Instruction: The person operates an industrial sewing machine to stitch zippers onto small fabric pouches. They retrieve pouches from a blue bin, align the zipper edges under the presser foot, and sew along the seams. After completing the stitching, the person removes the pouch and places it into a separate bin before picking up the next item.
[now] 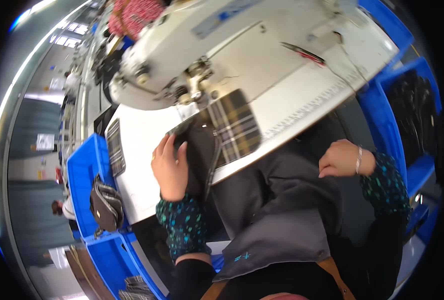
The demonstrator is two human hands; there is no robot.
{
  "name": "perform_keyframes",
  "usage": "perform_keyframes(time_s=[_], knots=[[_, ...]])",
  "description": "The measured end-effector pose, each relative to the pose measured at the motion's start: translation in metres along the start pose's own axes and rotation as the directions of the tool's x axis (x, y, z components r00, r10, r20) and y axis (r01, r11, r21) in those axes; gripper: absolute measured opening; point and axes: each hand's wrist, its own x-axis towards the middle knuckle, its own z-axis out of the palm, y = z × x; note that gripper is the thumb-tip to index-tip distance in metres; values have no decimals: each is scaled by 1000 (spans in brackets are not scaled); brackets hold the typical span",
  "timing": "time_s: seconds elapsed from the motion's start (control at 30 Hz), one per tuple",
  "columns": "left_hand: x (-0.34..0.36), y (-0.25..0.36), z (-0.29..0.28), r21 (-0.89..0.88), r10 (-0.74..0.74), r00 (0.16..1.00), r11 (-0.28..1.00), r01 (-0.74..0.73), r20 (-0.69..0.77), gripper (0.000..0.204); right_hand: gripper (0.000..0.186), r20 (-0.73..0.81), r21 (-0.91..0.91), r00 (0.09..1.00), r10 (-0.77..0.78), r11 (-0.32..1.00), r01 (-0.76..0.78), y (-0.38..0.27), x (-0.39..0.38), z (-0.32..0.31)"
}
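My left hand [170, 167] lies at the left edge of a dark fabric piece [198, 145], its fingers stretched out and the thumb apart. A metal-toothed zipper [215, 152] runs along that piece, beside a plaid fabric panel [234, 125] in black, yellow and white. The far end of the work lies by the needle area of a white sewing machine [154, 62]; the exact contact there is blurred. Over my lap, off the table edge, my right hand [341, 159] is curled closed, with nothing showing around its fingers; its palm is hidden.
Red-handled thread snips [304, 53] lie on the white table [287, 107] at the right. Another plaid piece [115, 147] sits at its left edge. Blue bins flank me: a left one [84, 172] with a dark pouch [107, 205], a right one [382, 117] near dark material.
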Motion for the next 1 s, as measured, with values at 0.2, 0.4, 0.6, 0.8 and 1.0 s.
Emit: perform_keyframes(time_s=[0.2,0.4,0.6,0.8,1.0], knots=[[10,-8,23,66,-172,985,983,170,27,64,29,-551,-440,703,-450,872,214,-68,94,-40],[2,-45,19,-120,-330,938,932,342,106,49,51,-328,-617,694,-641,701,356,-73,193,-37],[-2,-117,-34,-726,-80,923,593,348,377,66,52,-222,-615,633,-742,610,500,-96,243,-34],[86,-66,-59,-530,235,783,837,139,576,35,44,-186,-655,677,-713,603,455,-116,236,-38],[102,-61,19,-674,203,829,694,254,521,45,35,-209,-619,696,-687,644,450,-106,219,-39]])
